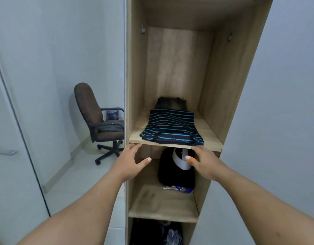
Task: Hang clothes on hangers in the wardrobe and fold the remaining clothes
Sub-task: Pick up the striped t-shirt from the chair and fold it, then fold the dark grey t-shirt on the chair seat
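The folded dark blue shirt with bright blue stripes lies on the upper light wooden shelf of the tall open wooden wardrobe. Its front edge sits very close to the lip of the shelf. Behind it, at 12 o'clock from the shirt, is another folded dark piece of clothing, pushed to the back.

Both hands are out in front of the shelf edge, and both are loose and holding nothing. The left hand is at about 8 o'clock from the shirt, with its fingertips at the front edge of the shelf. The right hand is at about 5 o'clock from the shirt, fingers spread, just under the shelf lip. I cannot tell if the right fingers touch the wood.

It looks to me like the step is setting this folded shirt neatly in place. To do it well, I think the hands should slide flat to the two sides of the shirt and push it gently back, so it does not hang over the edge and slip off. Push both sides together, so the folds stay flat and the stack stays straight.

On the lower shelf, at 6 o'clock from the shirt, lies a black bundle with a white curved part on top of a blue patterned cloth. A brown office chair stands well apart, at 9 o'clock.
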